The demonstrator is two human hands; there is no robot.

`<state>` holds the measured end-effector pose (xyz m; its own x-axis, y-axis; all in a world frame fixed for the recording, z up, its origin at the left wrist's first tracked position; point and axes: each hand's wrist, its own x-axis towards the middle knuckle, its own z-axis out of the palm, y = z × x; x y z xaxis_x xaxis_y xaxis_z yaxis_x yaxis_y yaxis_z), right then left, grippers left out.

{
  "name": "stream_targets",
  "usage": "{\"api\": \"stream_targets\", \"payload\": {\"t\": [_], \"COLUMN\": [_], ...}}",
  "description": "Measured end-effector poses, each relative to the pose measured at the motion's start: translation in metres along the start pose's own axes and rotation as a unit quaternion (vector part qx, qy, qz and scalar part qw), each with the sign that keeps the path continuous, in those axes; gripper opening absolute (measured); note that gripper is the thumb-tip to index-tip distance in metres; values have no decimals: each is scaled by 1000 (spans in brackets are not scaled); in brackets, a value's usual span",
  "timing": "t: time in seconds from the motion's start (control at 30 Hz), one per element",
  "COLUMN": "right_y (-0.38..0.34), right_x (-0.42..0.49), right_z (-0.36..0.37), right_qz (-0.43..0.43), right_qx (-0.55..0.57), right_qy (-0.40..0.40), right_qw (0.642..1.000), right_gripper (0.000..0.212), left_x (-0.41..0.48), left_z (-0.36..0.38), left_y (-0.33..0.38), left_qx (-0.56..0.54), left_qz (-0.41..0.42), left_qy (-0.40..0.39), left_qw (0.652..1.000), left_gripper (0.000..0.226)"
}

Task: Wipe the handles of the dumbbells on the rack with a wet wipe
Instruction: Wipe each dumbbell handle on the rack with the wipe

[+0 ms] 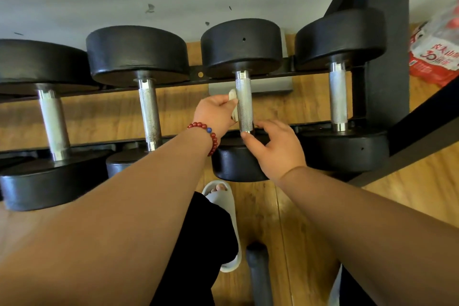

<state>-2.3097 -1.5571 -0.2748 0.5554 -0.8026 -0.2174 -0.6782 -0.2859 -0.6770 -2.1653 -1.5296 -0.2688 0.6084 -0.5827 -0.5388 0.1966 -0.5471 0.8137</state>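
Wet wipe [233,97], white and crumpled, is pinched between the thumb and curled fingers of the left hand [215,113], which presses it to the left side of a knurled steel handle [244,104]. A bracelet [207,131] of red beads with one blue bead circles that wrist. The handle belongs to the third dumbbell [241,47] from the left. The right hand [275,146] rests on its near head with fingers loosely spread and the thumb tip touching the handle's lower end, so the hand covers part of that head.

Three more dumbbells lie on the black rack [387,32]: the far-left one [53,119], the second [149,112], whose near head the left forearm hides in part, and the fourth [337,97], just beside the rack's upright post. A slanted rack bar cuts across the right side.

Below, on the wooden floor [409,206], there is a white slipper [223,196] with toes showing, a black trouser leg [198,243] and a dark padded cylinder [259,276]. Beyond the post sits a red-and-white plastic pack [437,49] printed with "30" and Chinese characters that are too distorted to read fully.
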Motion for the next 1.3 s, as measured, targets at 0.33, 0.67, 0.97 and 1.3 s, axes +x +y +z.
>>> {"api": "stream_targets", "payload": {"t": [0.33, 0.67, 0.97, 1.3], "right_y": [4, -7, -62, -91], "right_x": [-1, -5, -15, -54], "right_z": [1, -12, -34, -37], "right_qz": [-2, 7, 70, 179], "right_qx": [11, 61, 243, 354], "right_qy": [-2, -63, -73, -47], "right_qw": [1000, 996, 965, 917], "right_gripper": [51, 65, 47, 27], "left_x": [3, -38, -87, -132], "left_z": [-3, -39, -50, -67], "left_y": [1, -6, 2, 1], "left_qx": [19, -73, -146, -136], "left_qz": [21, -39, -14, 41], "left_qy": [-22, -74, -64, -37], "left_qw": [999, 994, 987, 989], "left_gripper": [13, 13, 9, 18]}}
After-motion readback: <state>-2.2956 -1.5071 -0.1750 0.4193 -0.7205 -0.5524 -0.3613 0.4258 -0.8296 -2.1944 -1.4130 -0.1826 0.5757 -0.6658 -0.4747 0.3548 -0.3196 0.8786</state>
